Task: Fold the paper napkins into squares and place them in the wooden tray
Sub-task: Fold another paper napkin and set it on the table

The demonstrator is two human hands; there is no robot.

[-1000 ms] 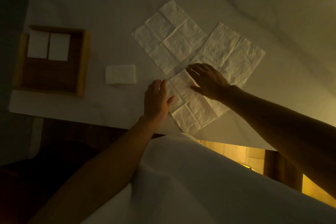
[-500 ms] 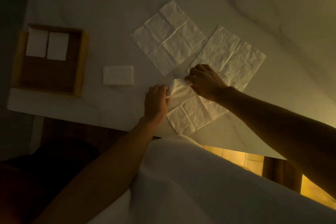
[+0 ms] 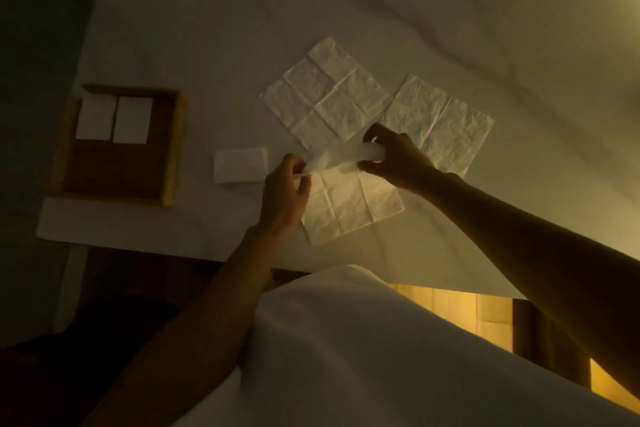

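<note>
A creased white paper napkin lies near the table's front edge, its far edge lifted off the table. My left hand pinches that edge at the left corner and my right hand pinches it at the right corner. Two more unfolded napkins lie flat behind: one at the centre, one to the right. A folded napkin rests on the table left of my hands. The wooden tray at the left holds two folded napkins side by side along its far side.
The white table ends just below the napkin in my hands, and its left edge runs beside the tray. My white garment fills the lower view. A lit wooden floor shows under the table at the right.
Both hands went from pressing flat on the near napkin to pinching its far edge and raising it off the table. The view has shifted slightly.
</note>
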